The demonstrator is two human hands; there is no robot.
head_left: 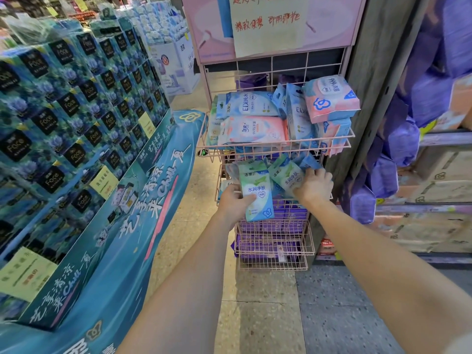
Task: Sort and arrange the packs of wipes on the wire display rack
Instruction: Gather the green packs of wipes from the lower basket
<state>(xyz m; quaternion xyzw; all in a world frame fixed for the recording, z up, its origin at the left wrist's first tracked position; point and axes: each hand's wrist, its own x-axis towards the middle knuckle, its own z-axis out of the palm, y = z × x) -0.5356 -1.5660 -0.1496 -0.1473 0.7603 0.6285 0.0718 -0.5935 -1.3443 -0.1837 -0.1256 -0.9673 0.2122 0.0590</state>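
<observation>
Pink wire display rack [274, 146] at centre of frame, several tiers deep, backed against a grey column at right. Top edge cut off by a pink header sign [270, 24] with handwritten red characters, only partly readable.

Upper basket: blue pack of wipes [246, 104] lying flat over a pink-and-white pack [255, 130], a pink pack with blue logo [330, 98] tilted at upper right, more blue packs standing on edge between them. Purple items behind, mostly hidden by wire and packs.

Middle basket, centre frame: left hand [233, 204] closed around the lower left side of a green-and-white pack [256, 191], held upright in front of the basket, thumb across its face. Right hand [314, 186] pressed palm-down on a second green pack [287, 175], tilted, fingers curled over its far edge; fingertips hidden, so firmness of grip not clear. Blue packs [310, 162] just behind, largely covered by the hand and the basket above.

Lower baskets: purple packs [268, 247] behind pink wire, labels too blurred to read. Bottom tier partly hidden by the forearms.

Left of frame: stacked dark-blue tissue boxes [76, 103] on a teal display, far boxes blurred. Right edge: purple packages [406, 139], cut off by the frame.
</observation>
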